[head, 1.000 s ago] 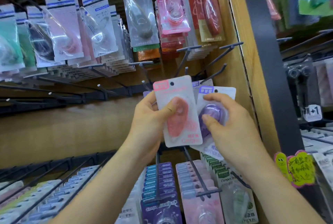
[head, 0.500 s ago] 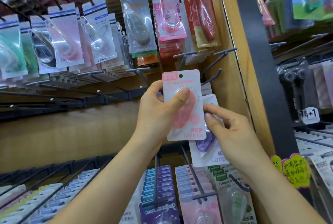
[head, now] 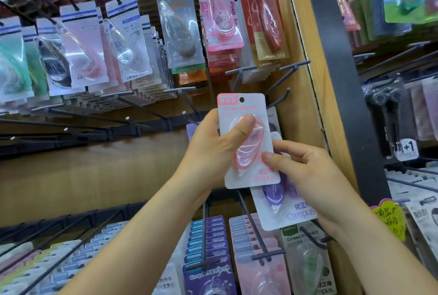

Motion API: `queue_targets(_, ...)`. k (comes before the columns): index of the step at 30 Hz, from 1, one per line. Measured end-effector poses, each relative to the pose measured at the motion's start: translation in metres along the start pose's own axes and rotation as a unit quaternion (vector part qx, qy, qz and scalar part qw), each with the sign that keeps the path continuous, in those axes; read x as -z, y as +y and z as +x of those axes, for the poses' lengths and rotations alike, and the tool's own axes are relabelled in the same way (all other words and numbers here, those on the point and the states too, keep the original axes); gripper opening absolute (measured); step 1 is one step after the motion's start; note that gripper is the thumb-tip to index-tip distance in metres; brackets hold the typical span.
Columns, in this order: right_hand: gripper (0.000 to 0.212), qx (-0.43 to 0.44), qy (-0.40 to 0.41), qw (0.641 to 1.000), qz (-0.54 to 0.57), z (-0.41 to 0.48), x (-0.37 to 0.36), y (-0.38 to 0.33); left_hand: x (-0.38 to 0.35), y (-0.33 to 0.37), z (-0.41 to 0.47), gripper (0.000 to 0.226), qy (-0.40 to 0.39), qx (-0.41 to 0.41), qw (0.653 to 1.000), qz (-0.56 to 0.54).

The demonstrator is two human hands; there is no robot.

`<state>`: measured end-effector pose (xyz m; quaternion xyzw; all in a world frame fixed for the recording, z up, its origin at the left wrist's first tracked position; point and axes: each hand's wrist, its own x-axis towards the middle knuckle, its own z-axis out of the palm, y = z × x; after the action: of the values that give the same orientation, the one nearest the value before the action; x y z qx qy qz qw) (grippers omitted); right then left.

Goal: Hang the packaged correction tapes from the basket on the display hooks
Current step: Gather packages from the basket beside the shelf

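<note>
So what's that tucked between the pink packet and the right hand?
A purple Campus correction tape pack. The head view shows it partly behind the pink pack in the left hand, its lower end gripped by the right hand.

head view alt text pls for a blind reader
A left hand holds a pink correction tape pack upright before bare display hooks, while the right hand grips a purple pack partly behind it. Packaged tapes hang above and below.

Left hand (head: 213, 150): I see it gripping the pink Campus correction tape pack (head: 248, 152) upright, thumb on the blister.
Right hand (head: 312, 176): holds the purple Campus pack (head: 284, 209), tucked partly behind the pink one.
Display hooks (head: 282, 69): grey, jutting out just above the pink pack.
</note>
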<state>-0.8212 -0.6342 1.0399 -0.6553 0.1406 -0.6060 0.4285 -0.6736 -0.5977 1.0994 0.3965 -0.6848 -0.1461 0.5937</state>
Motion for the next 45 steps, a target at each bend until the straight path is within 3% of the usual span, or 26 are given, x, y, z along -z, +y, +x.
queue_targets(5, 0.016, -0.013, 0.010, 0.998, -0.064, 0.002, 0.003, -0.011, 0.011, 0.000, -0.003, 0.024, -0.018, 0.027, 0.999, -0.002)
queue_targets(11, 0.013, 0.041, 0.021, 0.993, -0.106, 0.003, 0.000, -0.025, 0.013, 0.005, -0.003, 0.031, -0.001, 0.059, 0.997, -0.044)
queue_targets(18, 0.022, 0.044, 0.027, 0.988, -0.144, 0.012, -0.004, -0.001, 0.014, -0.014, -0.001, 0.040, -0.014, 0.077, 0.997, -0.006)
queue_targets(22, 0.016, 0.067, 0.072, 0.947, -0.306, 0.017, -0.003, 0.017, 0.015, -0.032, 0.015, 0.035, 0.038, 0.085, 0.996, 0.014)
queue_targets(25, 0.026, 0.054, 0.126, 0.913, -0.385, 0.022, 0.006, 0.031, 0.014, -0.056, 0.041, 0.030, 0.067, 0.108, 0.991, 0.040)
queue_targets(33, 0.026, 0.082, 0.142, 0.954, -0.252, 0.023, 0.014, 0.044, 0.005, -0.111, 0.113, 0.034, 0.110, 0.141, 0.975, 0.135)
queue_targets(39, 0.037, 0.105, 0.154, 0.956, -0.228, 0.024, 0.013, 0.046, -0.004, -0.129, 0.132, 0.033, 0.120, 0.141, 0.965, 0.186)
queue_targets(42, 0.047, 0.100, 0.134, 0.966, -0.195, 0.023, 0.014, 0.047, -0.003, -0.129, 0.131, 0.026, 0.086, 0.147, 0.968, 0.186)
queue_targets(45, 0.053, 0.088, 0.120, 0.979, -0.139, 0.022, 0.015, 0.045, 0.008, -0.120, 0.123, 0.028, 0.017, 0.136, 0.930, 0.340)
